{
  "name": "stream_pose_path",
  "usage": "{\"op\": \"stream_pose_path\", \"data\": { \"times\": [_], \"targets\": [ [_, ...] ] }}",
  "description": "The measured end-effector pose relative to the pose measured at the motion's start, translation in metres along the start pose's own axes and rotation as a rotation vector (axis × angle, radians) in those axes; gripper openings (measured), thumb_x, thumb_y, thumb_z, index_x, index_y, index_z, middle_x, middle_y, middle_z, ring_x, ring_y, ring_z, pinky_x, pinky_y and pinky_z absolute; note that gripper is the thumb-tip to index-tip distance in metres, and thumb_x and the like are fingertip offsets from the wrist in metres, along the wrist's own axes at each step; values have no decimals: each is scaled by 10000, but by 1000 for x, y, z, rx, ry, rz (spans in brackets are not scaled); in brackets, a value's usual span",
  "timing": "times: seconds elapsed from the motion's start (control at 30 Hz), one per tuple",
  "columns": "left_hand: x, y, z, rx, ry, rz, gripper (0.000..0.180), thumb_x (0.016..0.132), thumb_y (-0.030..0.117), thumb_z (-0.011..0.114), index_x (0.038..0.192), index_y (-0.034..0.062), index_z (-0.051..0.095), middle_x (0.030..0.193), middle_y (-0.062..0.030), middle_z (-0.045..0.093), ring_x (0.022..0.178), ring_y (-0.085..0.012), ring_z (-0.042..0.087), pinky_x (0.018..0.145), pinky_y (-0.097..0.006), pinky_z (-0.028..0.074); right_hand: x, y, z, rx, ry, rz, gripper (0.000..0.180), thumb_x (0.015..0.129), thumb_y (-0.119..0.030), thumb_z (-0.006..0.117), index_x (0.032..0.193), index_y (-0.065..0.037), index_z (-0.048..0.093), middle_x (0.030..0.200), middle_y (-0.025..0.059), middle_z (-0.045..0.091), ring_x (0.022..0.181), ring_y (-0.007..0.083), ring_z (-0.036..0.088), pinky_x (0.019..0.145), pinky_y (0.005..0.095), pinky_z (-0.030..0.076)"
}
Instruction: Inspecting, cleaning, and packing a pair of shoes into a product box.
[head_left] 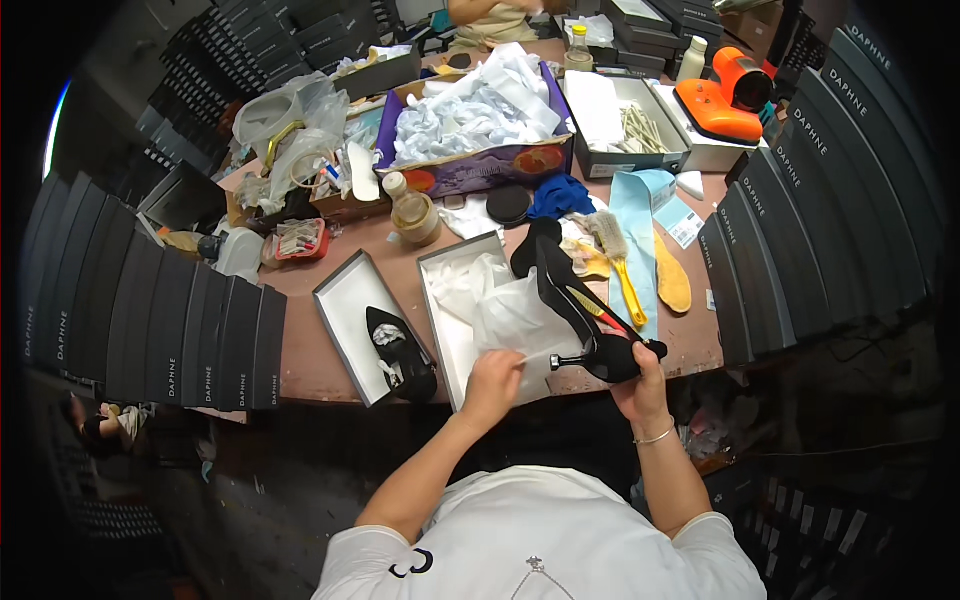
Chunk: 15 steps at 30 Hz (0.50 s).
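Head view shows the person's right hand (pixel 640 385) at the lower centre of the frame, closed around the back part of a black high-heeled shoe (pixel 580 310); the shoe lies on its side, its toe pointing up the frame and its thin heel pointing left. The left hand (pixel 492 380) is just beside this heel, its fingers curled on the white tissue paper (pixel 500 305) that fills an open shoe box (pixel 440 320). Left of this box lies the box lid (pixel 345 310), and a second black shoe (pixel 400 355) rests inside it. All of these are on a brown table (pixel 395 270). Right of the held shoe lie a brush with a yellow handle (pixel 618 262) and a tan insole (pixel 672 280). In the upper centre a cardboard box of crumpled white paper (pixel 480 115) stands, and at the upper right an orange handheld device (pixel 725 95)
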<state>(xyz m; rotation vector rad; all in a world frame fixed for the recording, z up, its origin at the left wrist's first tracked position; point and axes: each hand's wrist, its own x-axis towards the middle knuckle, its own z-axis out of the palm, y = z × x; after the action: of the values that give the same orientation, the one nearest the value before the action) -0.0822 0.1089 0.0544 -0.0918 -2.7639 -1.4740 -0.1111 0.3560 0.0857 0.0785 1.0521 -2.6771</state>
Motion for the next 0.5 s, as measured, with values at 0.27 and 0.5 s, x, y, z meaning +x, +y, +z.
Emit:
{"op": "stream_pose_path", "data": {
  "times": [0.27,0.5],
  "targets": [
    [83,12,-134,-739,252,-237,242,958,87,516,1167,-21,572,996,-45,658,917,-123,615,823,-271,495,-17,-67,3,-208,-160,-258,493,874,-321,526,1186,56,585,1241,211,569,1109,314,587,988,447,444],
    [110,-99,-132,121,514,56,364,898,62,573,1257,9,546,964,-65,645,835,-149,600,762,-277,496,-25,-31,20,-386,-71,-151,485,786,-279,621,1099,91,638,1126,228,641,1078,282,614,985,380,447]
  ]
}}
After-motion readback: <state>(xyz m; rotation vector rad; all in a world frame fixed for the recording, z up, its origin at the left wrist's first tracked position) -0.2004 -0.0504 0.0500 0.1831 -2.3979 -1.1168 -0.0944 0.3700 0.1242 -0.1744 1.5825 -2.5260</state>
